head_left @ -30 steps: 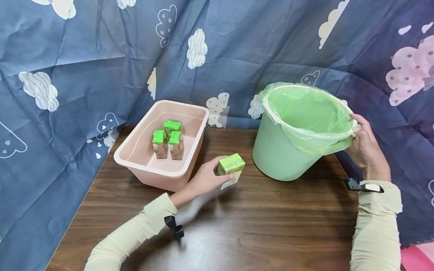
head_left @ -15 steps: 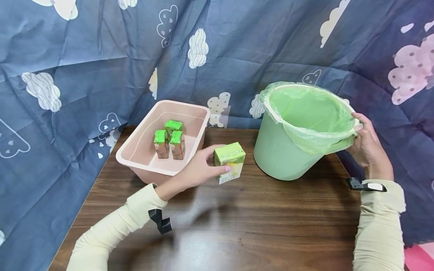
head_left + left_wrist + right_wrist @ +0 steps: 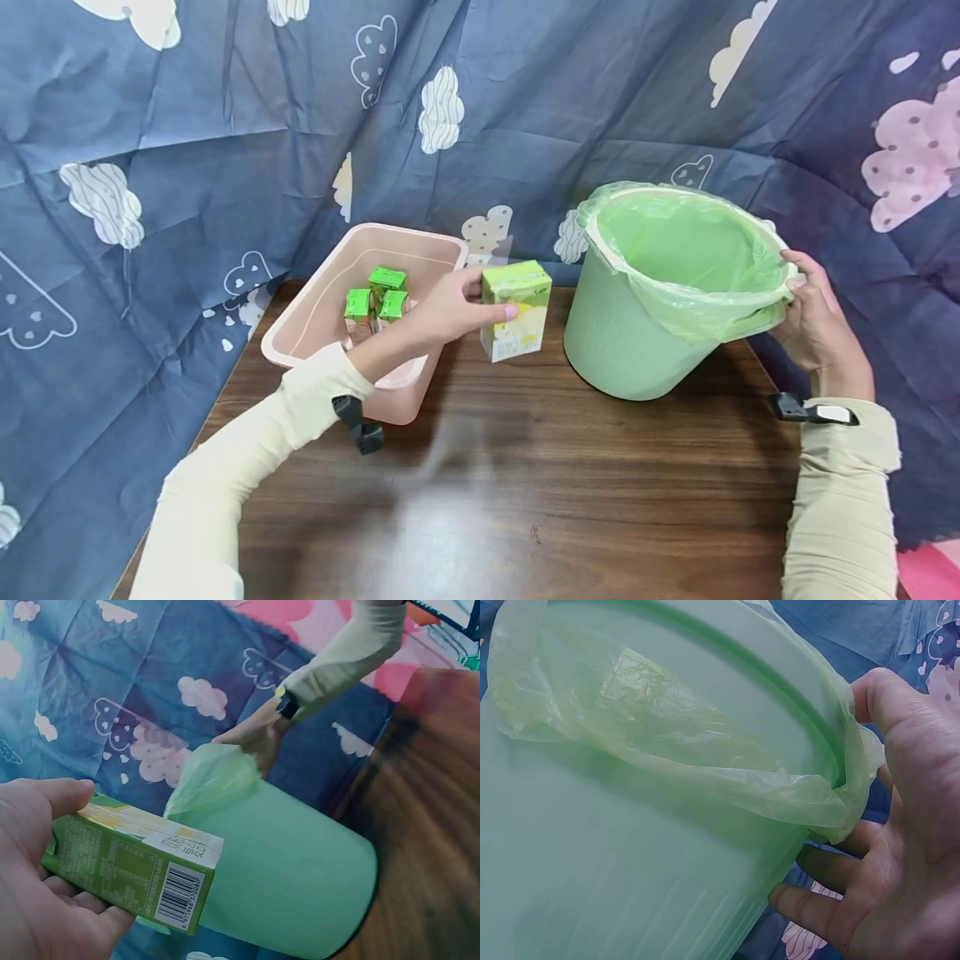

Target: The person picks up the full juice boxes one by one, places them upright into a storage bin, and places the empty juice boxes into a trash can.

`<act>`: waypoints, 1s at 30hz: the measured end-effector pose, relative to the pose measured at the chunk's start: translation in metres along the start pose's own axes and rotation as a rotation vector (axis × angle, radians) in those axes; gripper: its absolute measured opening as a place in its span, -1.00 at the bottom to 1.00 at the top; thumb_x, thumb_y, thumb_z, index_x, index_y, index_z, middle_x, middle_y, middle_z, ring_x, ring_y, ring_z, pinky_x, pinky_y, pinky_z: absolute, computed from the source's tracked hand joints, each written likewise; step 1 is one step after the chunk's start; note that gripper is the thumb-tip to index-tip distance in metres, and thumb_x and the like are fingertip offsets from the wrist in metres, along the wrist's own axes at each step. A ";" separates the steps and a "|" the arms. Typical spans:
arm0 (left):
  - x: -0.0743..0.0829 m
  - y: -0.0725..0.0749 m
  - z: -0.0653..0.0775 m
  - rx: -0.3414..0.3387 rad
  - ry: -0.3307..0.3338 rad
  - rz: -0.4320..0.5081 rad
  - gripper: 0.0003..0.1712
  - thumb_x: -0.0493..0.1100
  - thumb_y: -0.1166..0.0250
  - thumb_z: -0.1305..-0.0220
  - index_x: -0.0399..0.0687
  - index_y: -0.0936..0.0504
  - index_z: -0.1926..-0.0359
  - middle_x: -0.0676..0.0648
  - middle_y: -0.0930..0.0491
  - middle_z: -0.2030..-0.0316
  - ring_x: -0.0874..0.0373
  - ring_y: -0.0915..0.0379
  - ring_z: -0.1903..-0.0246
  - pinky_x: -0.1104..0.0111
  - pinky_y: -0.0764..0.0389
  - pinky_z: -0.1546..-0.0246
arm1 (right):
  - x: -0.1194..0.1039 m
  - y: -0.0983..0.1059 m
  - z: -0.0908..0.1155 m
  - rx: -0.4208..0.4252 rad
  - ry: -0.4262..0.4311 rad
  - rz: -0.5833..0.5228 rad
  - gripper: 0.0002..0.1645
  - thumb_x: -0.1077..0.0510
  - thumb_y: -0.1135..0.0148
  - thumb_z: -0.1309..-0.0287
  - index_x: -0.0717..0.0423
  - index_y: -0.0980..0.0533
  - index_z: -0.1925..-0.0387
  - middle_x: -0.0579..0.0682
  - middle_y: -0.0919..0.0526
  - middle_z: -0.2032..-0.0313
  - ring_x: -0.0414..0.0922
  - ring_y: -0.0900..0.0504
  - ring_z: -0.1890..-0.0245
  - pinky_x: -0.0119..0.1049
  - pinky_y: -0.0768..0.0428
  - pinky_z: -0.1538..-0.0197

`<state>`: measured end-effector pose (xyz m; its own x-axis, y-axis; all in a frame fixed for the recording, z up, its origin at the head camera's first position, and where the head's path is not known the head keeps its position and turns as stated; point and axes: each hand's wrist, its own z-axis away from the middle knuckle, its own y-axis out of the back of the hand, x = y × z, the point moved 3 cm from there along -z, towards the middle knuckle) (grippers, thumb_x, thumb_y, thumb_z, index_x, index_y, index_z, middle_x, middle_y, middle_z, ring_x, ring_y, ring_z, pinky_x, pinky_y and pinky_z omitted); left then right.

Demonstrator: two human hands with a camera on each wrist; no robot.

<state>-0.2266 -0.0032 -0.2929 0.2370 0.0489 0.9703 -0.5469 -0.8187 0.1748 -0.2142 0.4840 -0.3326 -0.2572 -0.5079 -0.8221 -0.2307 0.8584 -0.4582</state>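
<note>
My left hand (image 3: 447, 312) grips a green and yellow drink carton (image 3: 514, 309) in the air, between the pink tub (image 3: 315, 350) and the green bucket (image 3: 622, 342). The left wrist view shows the same carton (image 3: 135, 866) held by thumb and fingers of that hand (image 3: 37, 900), its barcode end toward the bucket (image 3: 285, 877). My right hand (image 3: 813, 325) holds the bucket's far right rim, thumb on the rim and fingers against its wall. The bucket (image 3: 630, 847) tilts toward me, lined with a thin green bag (image 3: 705, 750) gripped by that hand (image 3: 885, 847).
Three small green-topped cartons (image 3: 373, 302) stand inside the pink tub at the table's back left. A dark wooden table (image 3: 525, 500) lies under everything. A blue cloud-print cloth (image 3: 225, 125) hangs close behind and at both sides.
My left hand has lifted the carton off the table and carried it up and slightly right toward the bucket. The right hand has stayed on the rim.
</note>
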 end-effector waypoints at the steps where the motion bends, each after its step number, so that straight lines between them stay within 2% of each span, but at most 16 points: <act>1: 0.002 0.000 -0.007 0.001 -0.006 -0.005 -0.44 -0.31 -0.39 -0.24 -0.36 -0.48 -0.24 -0.31 -0.67 0.02 0.07 -0.64 0.13 0.25 -0.66 0.05 | 0.000 0.000 0.001 0.000 -0.002 -0.004 -0.50 0.39 0.37 -0.50 0.03 -0.16 -0.35 0.09 -0.59 -0.07 -0.06 -0.70 0.09 -0.15 -0.70 0.20; 7: 0.017 -0.008 -0.047 0.012 -0.021 0.024 -0.46 -0.29 -0.42 -0.24 -0.31 -0.51 -0.22 -0.27 -0.68 0.03 0.05 -0.64 0.09 0.26 -0.65 0.03 | -0.002 0.002 0.004 -0.013 0.008 0.010 -0.49 0.40 0.38 -0.50 0.03 -0.17 -0.36 0.09 -0.57 -0.09 -0.06 -0.68 0.07 -0.15 -0.69 0.18; 14: 0.029 -0.012 -0.086 0.039 -0.033 -0.041 -0.48 -0.20 -0.45 -0.22 -0.28 -0.53 -0.16 -0.20 -0.69 0.09 0.12 -0.63 0.14 0.36 -0.63 0.09 | 0.000 0.000 0.001 -0.027 0.017 0.021 -0.50 0.38 0.39 -0.50 0.05 -0.17 -0.36 0.09 -0.57 -0.10 -0.07 -0.67 0.04 -0.16 -0.69 0.16; 19: 0.041 -0.017 -0.110 0.044 -0.047 -0.070 -0.48 -0.16 -0.45 -0.23 -0.25 -0.54 -0.15 -0.15 -0.67 0.09 0.14 -0.60 0.16 0.39 -0.61 0.14 | -0.003 0.001 0.001 -0.004 0.008 0.034 -0.50 0.38 0.33 -0.51 0.03 -0.19 -0.35 0.08 -0.58 -0.10 -0.07 -0.67 0.06 -0.16 -0.69 0.18; 26: 0.070 -0.027 -0.142 0.072 -0.037 -0.079 -0.50 -0.12 -0.46 -0.23 -0.18 -0.55 -0.14 -0.07 -0.64 0.11 0.15 -0.58 0.18 0.39 -0.62 0.19 | -0.003 -0.001 0.002 -0.006 0.015 0.068 -0.50 0.38 0.34 -0.50 0.04 -0.17 -0.37 0.06 -0.54 -0.12 -0.09 -0.65 0.05 -0.20 -0.68 0.15; 30: 0.083 -0.038 -0.159 0.054 -0.019 -0.075 -0.46 -0.09 -0.45 -0.24 -0.13 -0.53 -0.19 -0.03 -0.61 0.08 0.19 -0.56 0.16 0.43 -0.61 0.18 | -0.003 -0.003 0.001 -0.003 0.010 0.076 -0.50 0.37 0.35 -0.50 0.04 -0.15 -0.37 0.06 -0.50 -0.14 -0.10 -0.65 0.03 -0.21 -0.68 0.12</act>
<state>-0.3136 0.1223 -0.1923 0.2910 0.1005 0.9514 -0.4828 -0.8431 0.2367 -0.2115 0.4826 -0.3295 -0.2836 -0.4419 -0.8511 -0.2132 0.8944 -0.3933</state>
